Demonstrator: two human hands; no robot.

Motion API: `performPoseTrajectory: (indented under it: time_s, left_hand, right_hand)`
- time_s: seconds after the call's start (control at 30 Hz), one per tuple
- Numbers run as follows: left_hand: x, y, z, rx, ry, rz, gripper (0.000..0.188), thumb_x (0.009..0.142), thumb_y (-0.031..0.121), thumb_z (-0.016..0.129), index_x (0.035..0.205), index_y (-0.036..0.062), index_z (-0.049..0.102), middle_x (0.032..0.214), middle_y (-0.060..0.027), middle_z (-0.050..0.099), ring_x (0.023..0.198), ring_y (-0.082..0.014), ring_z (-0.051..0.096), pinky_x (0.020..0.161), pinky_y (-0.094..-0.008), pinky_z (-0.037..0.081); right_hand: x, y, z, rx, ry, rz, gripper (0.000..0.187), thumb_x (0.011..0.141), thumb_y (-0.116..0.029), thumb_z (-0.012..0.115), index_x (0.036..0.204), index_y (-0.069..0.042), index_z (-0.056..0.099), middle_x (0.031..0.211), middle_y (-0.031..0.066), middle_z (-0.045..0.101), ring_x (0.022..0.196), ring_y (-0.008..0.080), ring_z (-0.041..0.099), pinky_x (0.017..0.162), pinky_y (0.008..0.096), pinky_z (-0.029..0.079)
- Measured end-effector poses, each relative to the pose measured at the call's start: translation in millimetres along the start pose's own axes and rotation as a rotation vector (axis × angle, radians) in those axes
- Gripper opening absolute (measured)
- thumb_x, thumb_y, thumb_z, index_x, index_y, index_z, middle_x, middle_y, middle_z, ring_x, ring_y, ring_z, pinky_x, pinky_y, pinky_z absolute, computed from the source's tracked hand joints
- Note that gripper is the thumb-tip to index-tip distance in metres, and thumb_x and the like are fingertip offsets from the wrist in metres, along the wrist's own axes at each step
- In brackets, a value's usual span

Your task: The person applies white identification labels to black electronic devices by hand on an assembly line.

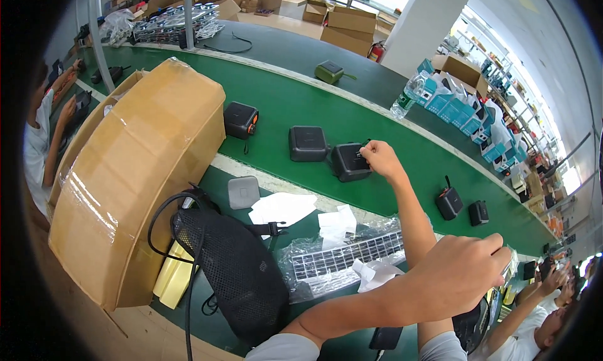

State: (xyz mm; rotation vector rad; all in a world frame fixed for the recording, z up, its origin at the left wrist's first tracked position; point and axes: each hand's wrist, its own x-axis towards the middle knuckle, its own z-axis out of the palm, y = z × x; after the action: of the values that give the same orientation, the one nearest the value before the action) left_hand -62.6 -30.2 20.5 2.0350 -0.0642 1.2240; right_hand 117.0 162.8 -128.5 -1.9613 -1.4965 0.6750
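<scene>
Pinching at the black case's (349, 166) top corner with the right hand (382, 158), perhaps steadying it, right of the carton (138, 160). Left hand (461, 276) apart, curled, contents unclear. Grid sheet (345, 257) right of carton, plastic probably protecting it.

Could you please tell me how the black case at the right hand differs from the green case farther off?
Colour: the black case is dark; the green case is olive.
Place: the black case sits on the bright green surface; the green case on the greyer one beyond.
Contact: the right hand is at the black case; none is at the green case.
Both are boxy.
</scene>
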Motion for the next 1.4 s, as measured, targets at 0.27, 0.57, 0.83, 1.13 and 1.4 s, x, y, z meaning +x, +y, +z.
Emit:
performPoseTrajectory:
  time_s: [0.27, 0.57, 0.83, 1.13, 1.4]
  left_hand:
    - [0, -1, 2, -0.008, -0.024, 0.002, 0.021, 0.082, 0.017, 0.067, 0.083, 0.0016, 0.053, 0.080, -0.0080, 0.049, 0.071, -0.0226, 0.062, 0.062, -0.0330, 0.049]
    - [0, -3, 5, 0.026, -0.016, 0.001, 0.020, 0.082, 0.018, 0.067, 0.083, 0.0018, 0.054, 0.080, -0.0079, 0.050, 0.072, -0.0221, 0.062, 0.062, -0.0328, 0.049]
    - [5, -4, 8, 0.006, -0.053, 0.011, 0.020, 0.083, 0.017, 0.066, 0.083, 0.0011, 0.055, 0.079, -0.0088, 0.052, 0.070, -0.0243, 0.062, 0.060, -0.0348, 0.049]
    - [10, -40, 5, 0.032, 0.055, -0.093, 0.016, 0.082, 0.019, 0.067, 0.082, 0.0049, 0.060, 0.079, -0.0128, 0.056, 0.070, -0.0332, 0.059, 0.062, -0.0401, 0.048]
    - [13, -102, 9, 0.337, 0.086, -0.210, 0.021, 0.082, 0.023, 0.069, 0.082, 0.0027, 0.062, 0.080, -0.0137, 0.060, 0.076, -0.0357, 0.061, 0.065, -0.0437, 0.048]
  right_hand:
    - [-3, 12, 1, -0.120, 0.047, -0.020, 0.029, 0.082, -0.027, 0.065, 0.078, 0.002, 0.065, 0.075, 0.0186, 0.067, 0.075, 0.0297, 0.066, 0.072, 0.0403, 0.050]
    - [-10, 20, -2, -0.205, 0.095, -0.057, 0.030, 0.082, -0.028, 0.064, 0.076, 0.001, 0.065, 0.075, 0.0208, 0.066, 0.076, 0.0349, 0.066, 0.072, 0.0423, 0.050]
    - [-20, 11, -19, -0.530, 0.123, 0.036, 0.034, 0.082, -0.035, 0.068, 0.080, -0.001, 0.067, 0.085, 0.0202, 0.069, 0.085, 0.0367, 0.067, 0.077, 0.0436, 0.053]
    - [-75, 28, -79, 0.109, 0.437, -0.174, 0.025, 0.086, -0.023, 0.069, 0.082, -0.001, 0.059, 0.073, 0.0047, 0.062, 0.061, 0.0153, 0.058, 0.055, 0.0297, 0.045]
    - [-206, -14, -134, -0.019, 0.743, -0.606, 0.006, 0.081, -0.002, 0.069, 0.083, -0.002, 0.063, 0.074, 0.0004, 0.057, 0.057, 0.0048, 0.048, 0.049, 0.0202, 0.035]
